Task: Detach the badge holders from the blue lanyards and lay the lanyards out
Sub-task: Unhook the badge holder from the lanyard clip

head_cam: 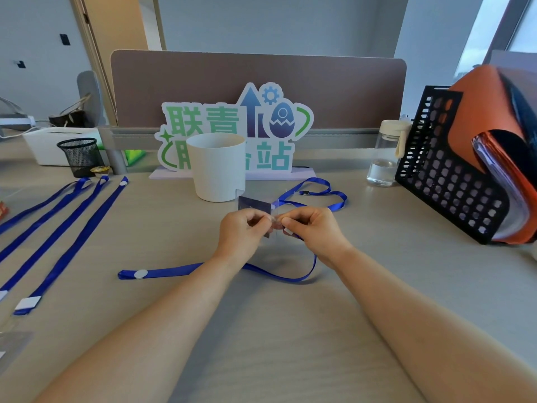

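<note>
Our left hand pinches the edge of the clear badge holder between thumb and forefinger. Our right hand pinches the white clip at the end of the blue lanyard. Both sets of fingers are curled tight and almost touching, just above the desk. We cannot tell whether the clip is already out of the holder's slot, because the fingertips hide the join.

The likeliest fault, we judge, is a hard pull apart: the thin slot could tear, or the slick plastic could slip from the pinch. From the right hand the strap curls toward us and runs under the left wrist, so lifting it away could snag on that arm.

Just beyond the grip stands a white cup, and a second blue loop lies behind the right hand — a forward jerk could knock one or tangle the other. To the left the laid-out lanyards lie well apart, with room between for this one. To the right a black file rack closes the space.
</note>
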{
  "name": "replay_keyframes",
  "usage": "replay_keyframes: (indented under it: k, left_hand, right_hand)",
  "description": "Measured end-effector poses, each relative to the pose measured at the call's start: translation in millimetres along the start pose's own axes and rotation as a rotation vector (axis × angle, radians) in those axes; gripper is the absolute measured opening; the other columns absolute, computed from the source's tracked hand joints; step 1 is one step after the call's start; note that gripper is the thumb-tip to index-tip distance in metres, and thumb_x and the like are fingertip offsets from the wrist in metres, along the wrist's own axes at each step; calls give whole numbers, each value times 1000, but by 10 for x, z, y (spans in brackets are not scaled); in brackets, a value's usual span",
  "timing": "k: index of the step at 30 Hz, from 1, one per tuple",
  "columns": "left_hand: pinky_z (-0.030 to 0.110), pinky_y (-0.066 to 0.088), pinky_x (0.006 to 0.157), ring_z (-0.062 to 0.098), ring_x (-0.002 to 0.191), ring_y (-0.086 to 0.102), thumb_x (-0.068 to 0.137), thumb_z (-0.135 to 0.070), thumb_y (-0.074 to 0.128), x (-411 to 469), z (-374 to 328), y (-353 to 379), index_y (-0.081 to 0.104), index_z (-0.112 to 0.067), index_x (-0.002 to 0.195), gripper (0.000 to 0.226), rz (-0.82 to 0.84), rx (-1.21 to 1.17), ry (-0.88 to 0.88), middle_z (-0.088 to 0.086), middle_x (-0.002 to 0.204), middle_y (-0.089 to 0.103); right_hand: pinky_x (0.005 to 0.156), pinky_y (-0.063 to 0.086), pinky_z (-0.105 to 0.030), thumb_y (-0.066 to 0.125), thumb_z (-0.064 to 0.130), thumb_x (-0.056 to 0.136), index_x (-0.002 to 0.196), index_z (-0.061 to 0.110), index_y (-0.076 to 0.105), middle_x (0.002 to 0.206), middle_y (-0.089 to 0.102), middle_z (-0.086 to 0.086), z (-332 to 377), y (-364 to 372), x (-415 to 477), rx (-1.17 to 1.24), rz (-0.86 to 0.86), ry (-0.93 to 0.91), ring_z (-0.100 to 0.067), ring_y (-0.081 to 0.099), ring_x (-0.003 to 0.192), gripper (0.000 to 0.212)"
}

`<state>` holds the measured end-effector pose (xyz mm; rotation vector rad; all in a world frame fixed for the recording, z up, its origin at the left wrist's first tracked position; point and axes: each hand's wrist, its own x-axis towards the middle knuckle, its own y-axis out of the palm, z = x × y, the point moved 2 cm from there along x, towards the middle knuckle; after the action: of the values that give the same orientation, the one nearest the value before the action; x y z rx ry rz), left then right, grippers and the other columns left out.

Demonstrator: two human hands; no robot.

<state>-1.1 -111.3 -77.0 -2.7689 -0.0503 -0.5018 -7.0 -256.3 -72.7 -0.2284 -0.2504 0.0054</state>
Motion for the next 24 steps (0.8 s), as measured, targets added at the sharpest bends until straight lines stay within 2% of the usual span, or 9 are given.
replay_keyframes:
  k: [4,6,8,10,13,15,18,21,24]
  left_hand:
    - [22,50,69,16,75,62,88,-10,56,42,20,-40,62,-22,72,21,24,56,52,-3,78,65]
    - [26,48,76,13,82,56,87,-10,57,66,34,-78,58,-24,73,20,10,111,125,-9,87,55]
    - [26,41,94,6,108,48,88,-11,57,83,56,-124,58,-20,100,14,51,177,205,-13,113,47]
    - [22,21,111,1,133,23,92,-14,52,99,99,-161,38,-22,135,46,183,247,235,-14,140,29]
    - [35,0,118,5,143,-6,97,-15,38,89,109,-166,10,-35,146,59,426,315,161,-9,156,6]
    - [37,-4,118,5,143,-6,97,-15,33,88,121,-165,11,-32,146,57,480,364,186,-10,154,15]
    - [30,17,111,9,133,20,84,-33,34,138,137,-216,32,-27,140,56,410,418,209,-8,130,37]
    - [27,34,92,15,108,40,76,-38,36,162,119,-254,49,-19,114,44,323,534,223,-4,106,38]
    - [24,33,73,18,87,46,74,-44,36,178,95,-292,46,-19,91,31,275,570,250,-1,95,41]
  right_hand:
    - [69,53,-11,56,3,89,86,10,69,82,69,7,6,12,-3,40,43,12,2,66,72,15]
    - [75,54,-15,54,2,90,85,9,67,83,70,4,-2,36,-9,87,88,26,2,67,75,16]
    - [78,54,-17,51,1,91,83,8,64,85,70,1,-11,39,-14,129,130,32,-2,68,79,17]
    - [79,54,-18,49,0,92,81,8,61,87,70,-1,-11,29,-23,153,177,22,-4,68,82,19]
    - [77,54,-18,49,1,93,79,11,60,85,70,4,-11,27,-46,140,239,13,-5,68,83,20]
    - [74,54,-18,49,1,93,79,12,59,81,70,9,-7,33,-52,143,262,14,-4,69,80,21]
    - [70,55,-19,49,2,93,81,11,58,85,70,9,8,22,-54,135,268,14,-5,68,71,17]
    - [60,50,-17,51,4,92,82,9,59,92,70,5,21,13,-50,80,248,11,-4,63,63,14]
    - [51,43,-14,51,6,93,84,9,58,90,71,2,20,28,-49,16,212,25,-2,54,53,12]
